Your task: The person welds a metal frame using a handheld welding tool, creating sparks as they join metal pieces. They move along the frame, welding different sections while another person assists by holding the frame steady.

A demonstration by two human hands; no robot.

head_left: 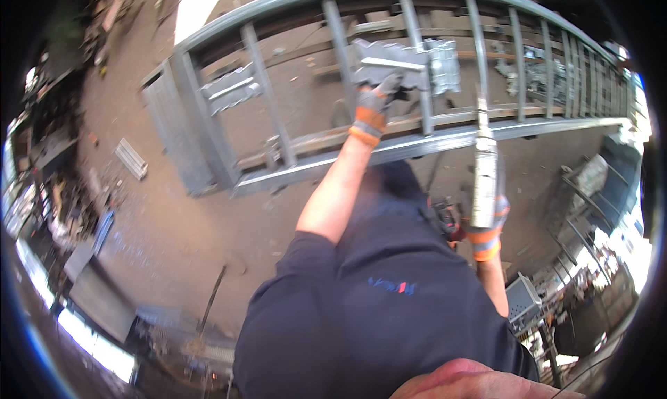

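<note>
My left hand (376, 106), in a grey and orange glove, grips the near edge of a grey metal plate (379, 64). The plate has a pale strip across it and overlaps a rung of the long metal frame (326, 161). Dark fingertips show at the plate, partly hidden. My right hand (490, 227), gloved alike, is closed at the back of a caulking gun (484, 173). Its long pale barrel and thin nozzle point away from me, the tip over the frame's near rail. The grip and most of those fingers are hidden behind the barrel.
Beyond the plate lies a ribbed metal piece (444, 67), and another plate (231, 90) sits at the frame's left end. A ridged metal panel (174, 131) adjoins that end. A short metal strip (130, 159) lies on the floor. At right stands a grey perforated crate (522, 298).
</note>
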